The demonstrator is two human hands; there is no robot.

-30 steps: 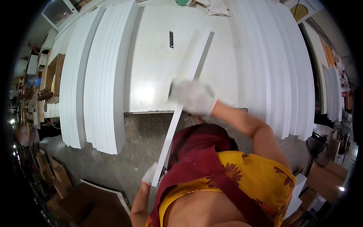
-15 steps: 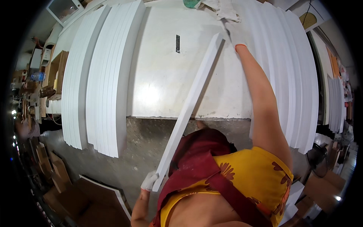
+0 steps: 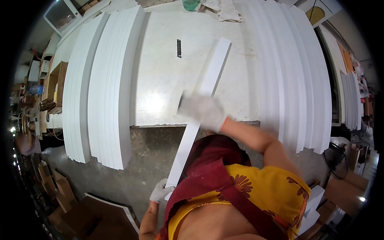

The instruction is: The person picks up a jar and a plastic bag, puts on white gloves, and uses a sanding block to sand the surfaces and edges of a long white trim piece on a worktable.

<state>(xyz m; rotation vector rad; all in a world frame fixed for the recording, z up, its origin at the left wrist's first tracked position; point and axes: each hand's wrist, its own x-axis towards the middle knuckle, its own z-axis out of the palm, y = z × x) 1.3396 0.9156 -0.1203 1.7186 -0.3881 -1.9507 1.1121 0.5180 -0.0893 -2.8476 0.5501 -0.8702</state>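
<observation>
A long white strip (image 3: 216, 66) slants from the worktable down past its near edge to my body. My left hand (image 3: 160, 191), in a white glove, is closed round its near end by my hip. My right hand (image 3: 204, 112), also white-gloved and blurred by motion, lies across the middle of the strip near the table edge. From its left side sticks out a thin dark flat tool (image 3: 181, 102), whose exact kind I cannot make out. The white worktable (image 3: 160, 84) bears the strip's far part.
Two stacks of white strips (image 3: 110, 88) stand on the left, and a broad row of white strips (image 3: 294, 80) on the right. A pale cloth (image 3: 230, 11) and a green object (image 3: 191, 5) lie at the far edge. A small dark slotted piece (image 3: 179, 48) is on the tabletop.
My right hand has come with its tool from the table's far side, near the cloth, back to the strip's middle. The strip has turned about its length; my left hand keeps its near end.
</observation>
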